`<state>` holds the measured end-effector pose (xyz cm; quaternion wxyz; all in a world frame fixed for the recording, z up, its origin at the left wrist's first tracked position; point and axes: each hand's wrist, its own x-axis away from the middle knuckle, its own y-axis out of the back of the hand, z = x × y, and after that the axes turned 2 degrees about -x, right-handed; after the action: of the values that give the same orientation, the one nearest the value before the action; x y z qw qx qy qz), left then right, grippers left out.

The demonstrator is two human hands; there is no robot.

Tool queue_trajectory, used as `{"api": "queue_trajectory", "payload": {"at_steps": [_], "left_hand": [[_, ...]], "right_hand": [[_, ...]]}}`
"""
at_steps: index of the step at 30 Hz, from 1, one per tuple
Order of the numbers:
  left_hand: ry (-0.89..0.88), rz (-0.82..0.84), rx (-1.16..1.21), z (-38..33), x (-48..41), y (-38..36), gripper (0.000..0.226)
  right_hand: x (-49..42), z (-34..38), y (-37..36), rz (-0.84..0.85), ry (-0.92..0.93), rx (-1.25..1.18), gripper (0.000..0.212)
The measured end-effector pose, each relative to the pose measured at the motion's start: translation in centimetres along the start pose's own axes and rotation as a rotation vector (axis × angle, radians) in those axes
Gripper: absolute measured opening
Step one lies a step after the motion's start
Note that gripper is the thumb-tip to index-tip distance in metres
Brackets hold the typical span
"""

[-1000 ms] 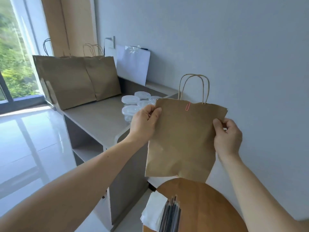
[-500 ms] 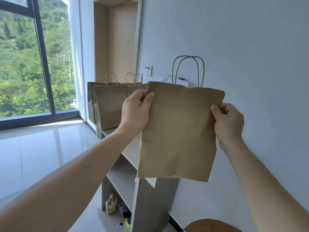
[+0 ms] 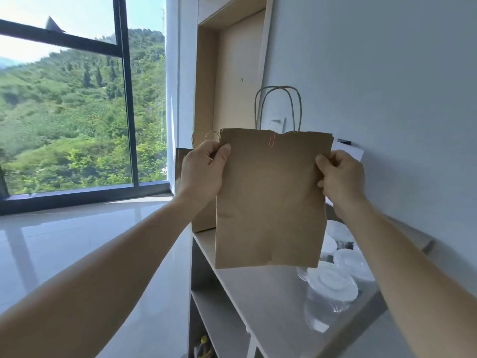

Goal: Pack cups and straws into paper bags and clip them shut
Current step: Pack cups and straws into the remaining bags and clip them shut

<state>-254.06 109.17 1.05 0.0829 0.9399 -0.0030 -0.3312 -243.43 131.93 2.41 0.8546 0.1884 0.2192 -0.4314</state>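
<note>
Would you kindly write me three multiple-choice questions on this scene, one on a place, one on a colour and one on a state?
1. Where do the clear cups stand?
A) on the floor
B) on the shelf top
C) on the window sill

2. What colour is the paper clip on the held paper bag?
A) blue
B) green
C) red

3. How is that bag held?
A) by its handles
B) by both hands, one at each side edge
C) standing untouched

Answers:
1 B: the cups sit on the grey shelf top, below the right hand.
2 C: the clip on the bag's top edge is red.
3 B: the left hand and the right hand each pinch one side of the bag.
</note>
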Motion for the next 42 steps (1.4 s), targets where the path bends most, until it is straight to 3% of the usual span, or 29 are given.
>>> {"api": "queue_trajectory", "payload": {"at_steps": [5,11,19,30,42], "left_hand": [[-0.008,0.050,-0.009,4.1,-4.7,-1.7,0.021],[-0.074,0.224,-0.084,8.7,-9.2,-4.9,0.032],[-0.018,0.386,-0.213,13.3,-12.4,-10.5,0.035],[0.018,0.425,-0.289,17.6,-13.9,-18.4,0.035],[0.026,0.415,-0.212,18.8,-14.7,-21.9,0.030]], "right_hand": [[-4.7,-2.5,-4.4,0.042,-0.047,0.024,0.018],[-9.9,-6.5,-8.5,0.021,-0.170,0.052,0.018],[-16.0,-13.7,-12.0,0.064,-0.273,0.125,0.019],[-23.5,-22.8,-14.9,0.108,-0.351,0.134,0.019],[-25.1,-25.8,-14.9,-0.029,-0.240,0.175,0.025]]}}
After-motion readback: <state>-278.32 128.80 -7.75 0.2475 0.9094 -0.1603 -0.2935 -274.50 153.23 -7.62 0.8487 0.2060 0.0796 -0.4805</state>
